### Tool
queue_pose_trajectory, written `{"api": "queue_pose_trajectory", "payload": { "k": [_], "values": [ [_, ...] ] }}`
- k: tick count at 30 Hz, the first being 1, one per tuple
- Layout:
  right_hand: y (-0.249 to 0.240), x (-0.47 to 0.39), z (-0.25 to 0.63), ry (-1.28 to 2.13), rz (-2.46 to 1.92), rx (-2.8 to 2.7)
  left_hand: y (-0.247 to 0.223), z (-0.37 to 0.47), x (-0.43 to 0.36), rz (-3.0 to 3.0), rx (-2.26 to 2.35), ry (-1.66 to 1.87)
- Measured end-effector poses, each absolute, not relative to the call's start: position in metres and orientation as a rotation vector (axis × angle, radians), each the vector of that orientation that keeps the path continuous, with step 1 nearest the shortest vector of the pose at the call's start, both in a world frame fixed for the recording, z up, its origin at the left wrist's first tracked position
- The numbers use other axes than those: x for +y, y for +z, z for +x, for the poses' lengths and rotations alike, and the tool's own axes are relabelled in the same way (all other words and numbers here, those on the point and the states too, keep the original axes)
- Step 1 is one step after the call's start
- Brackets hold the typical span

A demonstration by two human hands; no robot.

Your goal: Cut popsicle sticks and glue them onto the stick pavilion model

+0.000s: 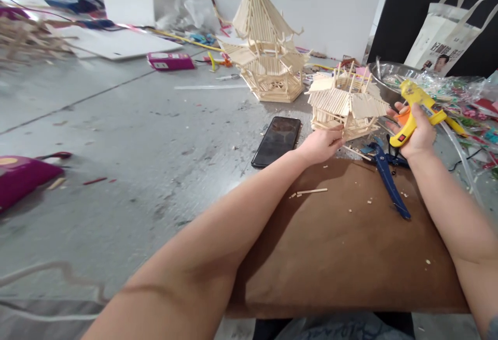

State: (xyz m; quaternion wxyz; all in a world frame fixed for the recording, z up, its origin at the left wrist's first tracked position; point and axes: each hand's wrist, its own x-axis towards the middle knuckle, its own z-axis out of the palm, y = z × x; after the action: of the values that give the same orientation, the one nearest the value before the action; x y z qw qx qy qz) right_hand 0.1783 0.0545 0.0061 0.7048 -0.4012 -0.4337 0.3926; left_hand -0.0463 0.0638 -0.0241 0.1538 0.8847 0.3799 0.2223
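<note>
Right of centre in the frame, the stick pavilion [342,103] is standing with its lower tier roofed and its upper posts [353,83] carrying no roof, the left hand [322,144] touching its front, grip unclear to me, while the right hand [420,135] is gripping a yellow glue gun [417,96].

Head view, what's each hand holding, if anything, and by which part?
The right hand holds the yellow glue gun by its handle. The left hand is at the smaller stick model, low in front; any grip is unclear.
</note>
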Motion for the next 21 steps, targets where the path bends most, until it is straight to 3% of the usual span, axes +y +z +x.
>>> {"api": "queue_pose_trajectory", "payload": {
  "k": [4,15,21],
  "values": [
    [0.004,0.064,0.177,0.792,-0.896,-0.804,-0.025,-0.047,0.064,2.554,1.078,0.617],
    [-0.005,0.078,0.172,1.107,-0.955,-0.73,0.012,-0.067,0.062,2.62,1.308,0.656],
    [-0.006,0.083,0.185,1.127,-0.984,-1.057,0.016,-0.088,0.069,2.319,1.38,0.997]
  ]
}}
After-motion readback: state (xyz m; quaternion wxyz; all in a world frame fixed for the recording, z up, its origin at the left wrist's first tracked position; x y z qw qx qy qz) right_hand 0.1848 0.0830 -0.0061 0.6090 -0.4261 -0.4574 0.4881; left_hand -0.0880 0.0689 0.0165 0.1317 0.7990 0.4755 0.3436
